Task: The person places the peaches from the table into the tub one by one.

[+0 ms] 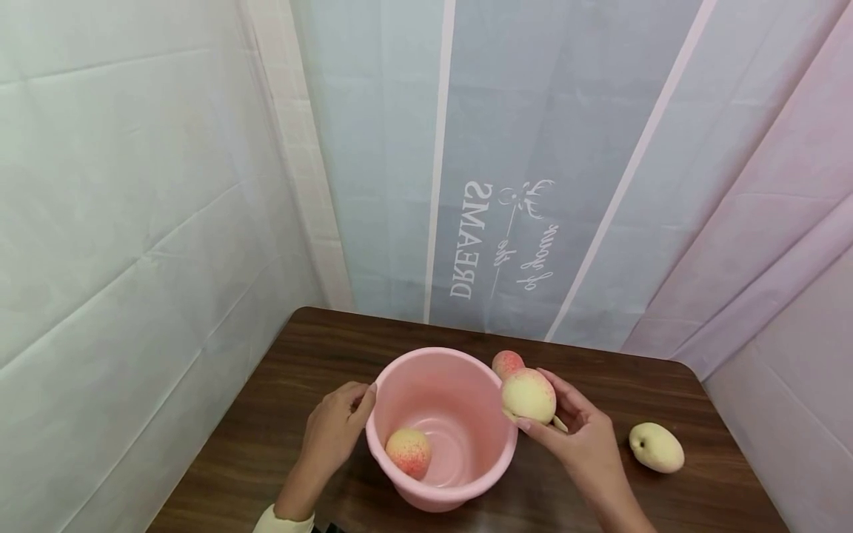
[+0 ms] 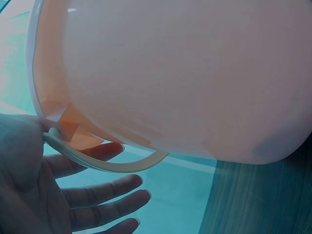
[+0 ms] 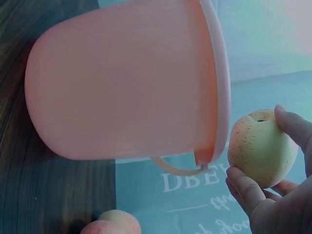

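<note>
Pinching a peach, the right grip part-hides a red peach; left grip, fingers apart, touches the bucket.

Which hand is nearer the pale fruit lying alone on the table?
Right. The right hand, holding a peach, is left of the pale fruit; the left hand is farther, across the bucket.

You're in a small cloth-walled booth; what building holds it can't be told. Pale creased sheeting hangs beyond your left hand, pinkish drapes beyond your right hand. Ahead of both, a blue-grey curtain bears flipped "DREAMS" lettering; beneath them lies a dark wood-grain table.
</note>
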### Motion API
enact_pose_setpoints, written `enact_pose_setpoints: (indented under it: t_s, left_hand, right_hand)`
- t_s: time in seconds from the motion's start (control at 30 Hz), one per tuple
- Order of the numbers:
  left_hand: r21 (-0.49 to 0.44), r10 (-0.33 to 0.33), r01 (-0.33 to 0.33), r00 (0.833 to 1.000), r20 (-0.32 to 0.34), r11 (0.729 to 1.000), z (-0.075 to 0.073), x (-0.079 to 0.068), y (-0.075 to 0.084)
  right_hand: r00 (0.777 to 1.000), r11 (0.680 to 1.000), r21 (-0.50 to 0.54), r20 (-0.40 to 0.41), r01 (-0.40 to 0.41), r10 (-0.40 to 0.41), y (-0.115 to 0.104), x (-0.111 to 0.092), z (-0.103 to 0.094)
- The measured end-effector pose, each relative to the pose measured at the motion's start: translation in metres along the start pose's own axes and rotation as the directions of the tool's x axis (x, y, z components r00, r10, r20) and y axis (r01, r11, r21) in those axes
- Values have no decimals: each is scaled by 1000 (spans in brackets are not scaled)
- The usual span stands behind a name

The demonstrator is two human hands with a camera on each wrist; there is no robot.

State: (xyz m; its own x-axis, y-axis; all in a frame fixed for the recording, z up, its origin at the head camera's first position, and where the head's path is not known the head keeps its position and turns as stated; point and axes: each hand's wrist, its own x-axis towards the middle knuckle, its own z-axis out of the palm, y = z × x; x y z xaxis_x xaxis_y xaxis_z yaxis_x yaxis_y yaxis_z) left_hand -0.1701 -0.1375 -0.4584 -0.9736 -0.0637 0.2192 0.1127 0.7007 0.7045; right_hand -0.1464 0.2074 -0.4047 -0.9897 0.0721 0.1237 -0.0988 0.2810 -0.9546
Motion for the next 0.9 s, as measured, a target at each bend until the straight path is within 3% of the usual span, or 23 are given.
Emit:
enact_pose_setpoints:
  t_s: [0.23,0.5,0.9]
  left_hand:
    - [-1,6,-6,1000,-2,1000,1,-1,0]
    - [-5,1,-1,1000,0,1000,1,-1,-1]
    - [-14,-15,15,1000,5,1000,4,-2,-2]
  right_hand:
    - [999,1000,6,33,25,-26,-5,-1,6]
    - [993,991,120,99,58,-70,-11,0,16]
    - [979,979,179,165,93,-123,-10,2,25]
